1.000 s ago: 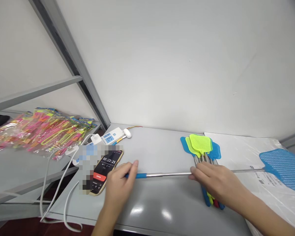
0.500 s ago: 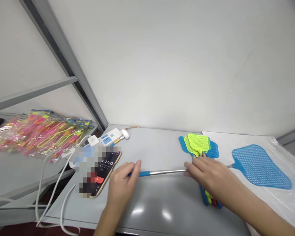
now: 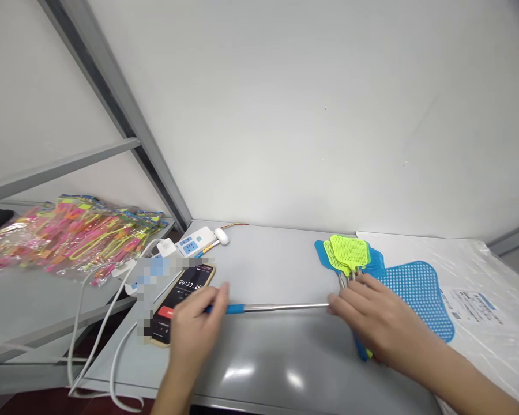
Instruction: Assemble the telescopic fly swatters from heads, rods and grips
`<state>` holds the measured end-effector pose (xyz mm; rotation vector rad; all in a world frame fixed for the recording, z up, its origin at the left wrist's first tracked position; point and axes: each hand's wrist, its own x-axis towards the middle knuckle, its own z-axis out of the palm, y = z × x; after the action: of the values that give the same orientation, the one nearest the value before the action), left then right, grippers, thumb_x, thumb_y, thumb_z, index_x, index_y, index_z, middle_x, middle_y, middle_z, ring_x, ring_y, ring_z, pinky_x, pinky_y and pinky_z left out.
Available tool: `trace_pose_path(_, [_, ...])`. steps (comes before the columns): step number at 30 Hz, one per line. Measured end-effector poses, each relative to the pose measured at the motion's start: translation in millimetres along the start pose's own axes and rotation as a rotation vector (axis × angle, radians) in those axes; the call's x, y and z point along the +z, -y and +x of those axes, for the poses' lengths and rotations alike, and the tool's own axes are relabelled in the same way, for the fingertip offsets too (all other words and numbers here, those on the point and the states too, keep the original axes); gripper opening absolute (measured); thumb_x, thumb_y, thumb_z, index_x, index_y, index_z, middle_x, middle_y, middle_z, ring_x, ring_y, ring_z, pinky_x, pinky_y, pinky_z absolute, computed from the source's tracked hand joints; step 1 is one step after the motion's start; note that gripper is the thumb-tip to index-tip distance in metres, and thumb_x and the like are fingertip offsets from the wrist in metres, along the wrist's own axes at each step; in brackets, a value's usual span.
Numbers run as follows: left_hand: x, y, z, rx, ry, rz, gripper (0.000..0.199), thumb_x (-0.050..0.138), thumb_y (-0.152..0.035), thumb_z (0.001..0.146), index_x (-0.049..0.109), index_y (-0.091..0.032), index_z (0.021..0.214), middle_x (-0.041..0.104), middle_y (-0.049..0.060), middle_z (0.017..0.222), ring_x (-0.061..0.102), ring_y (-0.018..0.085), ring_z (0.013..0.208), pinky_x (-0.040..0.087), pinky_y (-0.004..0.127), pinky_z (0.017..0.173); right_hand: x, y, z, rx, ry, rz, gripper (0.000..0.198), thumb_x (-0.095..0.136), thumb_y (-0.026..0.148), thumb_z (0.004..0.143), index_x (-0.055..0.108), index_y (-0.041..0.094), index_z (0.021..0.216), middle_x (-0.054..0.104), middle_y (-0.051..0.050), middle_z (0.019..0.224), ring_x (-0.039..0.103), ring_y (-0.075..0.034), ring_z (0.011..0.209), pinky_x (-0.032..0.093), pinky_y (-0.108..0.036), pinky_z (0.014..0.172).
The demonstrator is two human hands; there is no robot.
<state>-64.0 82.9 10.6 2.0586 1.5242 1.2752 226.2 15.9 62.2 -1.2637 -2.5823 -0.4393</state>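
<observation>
A blue fly swatter (image 3: 415, 291) with a metal telescopic shaft (image 3: 285, 306) lies crosswise above the table. My left hand (image 3: 201, 317) is closed round its blue handle. My right hand (image 3: 369, 314) is closed on the shaft near the swatter's head, which shows just beyond that hand. Under and behind my right hand lies a pile of folded fly swatters (image 3: 350, 252), yellow-green and blue; their handles are partly hidden by the hand.
Near my left hand lies a phone (image 3: 190, 282) with a running timer. Behind it are a white power strip (image 3: 194, 241) with cables and a white earbud case (image 3: 221, 236). Bagged colourful items (image 3: 90, 233) fill the left shelf. Plastic sheeting (image 3: 497, 346) covers the right side.
My left hand has moved left with the handle. The blue swatter head has come left, close to my right hand, which has barely moved. A printed label now shows on the sheeting.
</observation>
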Motion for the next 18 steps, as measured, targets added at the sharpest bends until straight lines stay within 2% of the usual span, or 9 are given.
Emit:
trace_pose_path(3, [22.1,-28.1,-10.6,-0.010,0.098,-0.069,0.045,0.050,-0.033,0.092,0.028,-0.020,0.055,0.026,-0.005,0.055,0.030,0.010,0.051,0.027,0.025,0.051,-4.2,15.3,10.4,-0.016,-0.002,0.015,0.025,0.039,0.009,0.094,0.061,0.017,0.083,0.051,-0.002,0.068,0.042,-0.018,0.062,0.034,-0.035,0.068])
trace_pose_path(6, [35.4,-44.7,-17.7,-0.083,0.103,-0.113,0.046,0.047,-0.034,0.094,0.022,-0.021,0.057,0.020,-0.005,0.057,0.025,0.010,0.052,0.024,0.026,0.050,-6.5,22.7,16.4,-0.010,0.028,-0.007,0.024,0.041,0.009,0.092,0.061,0.017,0.083,0.052,-0.002,0.069,0.043,-0.018,0.063,0.036,-0.035,0.067])
trace_pose_path(8, [36.0,-44.4,-17.6,-0.079,0.105,-0.131,0.046,0.047,-0.034,0.094,0.022,-0.021,0.058,0.021,-0.005,0.057,0.025,0.011,0.052,0.025,0.026,0.050,-8.2,22.9,17.7,-0.019,0.022,-0.022,0.024,0.041,0.008,0.092,0.063,0.017,0.088,0.053,-0.002,0.068,0.045,-0.018,0.063,0.040,-0.038,0.073])
trace_pose_path(10, [31.3,-37.6,-14.3,-0.048,0.096,-0.122,0.045,0.048,-0.034,0.093,0.025,-0.021,0.057,0.024,-0.005,0.055,0.028,0.011,0.052,0.026,0.026,0.050,-11.2,19.3,17.1,-0.024,0.001,-0.039,0.022,0.042,0.012,0.095,0.064,0.017,0.095,0.055,-0.001,0.069,0.049,-0.018,0.065,0.041,-0.043,0.087])
trace_pose_path(12, [24.1,-28.8,-10.2,-0.024,0.068,-0.098,0.044,0.049,-0.033,0.092,0.028,-0.021,0.055,0.027,-0.005,0.055,0.030,0.010,0.051,0.027,0.026,0.051,-15.6,11.0,13.7,0.003,-0.035,-0.055,0.020,0.045,0.024,0.098,0.063,0.018,0.106,0.063,-0.004,0.081,0.057,-0.021,0.079,0.036,-0.050,0.098])
trace_pose_path(14, [16.6,-21.0,-7.2,-0.031,0.027,-0.073,0.045,0.050,-0.034,0.092,0.030,-0.021,0.054,0.027,-0.005,0.054,0.030,0.010,0.051,0.027,0.025,0.050,-19.8,-1.8,6.6,0.102,-0.119,-0.075,0.030,0.050,0.038,0.096,0.058,0.021,0.119,0.064,-0.012,0.110,0.058,-0.029,0.104,0.034,-0.057,0.100])
trace_pose_path(16, [10.2,-15.5,-6.0,-0.072,-0.009,-0.048,0.044,0.050,-0.034,0.092,0.032,-0.020,0.054,0.028,-0.005,0.055,0.030,0.010,0.051,0.027,0.025,0.050,-21.4,-16.0,-3.3,0.287,-0.216,-0.033,0.047,0.056,0.044,0.091,0.049,0.024,0.133,0.052,-0.017,0.134,0.048,-0.038,0.122,0.041,-0.059,0.095])
trace_pose_path(18, [5.9,-11.7,-6.2,-0.112,-0.043,-0.030,0.044,0.051,-0.035,0.092,0.035,-0.020,0.054,0.028,-0.005,0.056,0.030,0.010,0.051,0.027,0.025,0.049,-18.3,-26.6,-13.3,0.505,-0.215,0.148,0.062,0.060,0.046,0.088,0.038,0.026,0.143,0.050,-0.018,0.136,0.049,-0.038,0.123,0.053,-0.052,0.083])
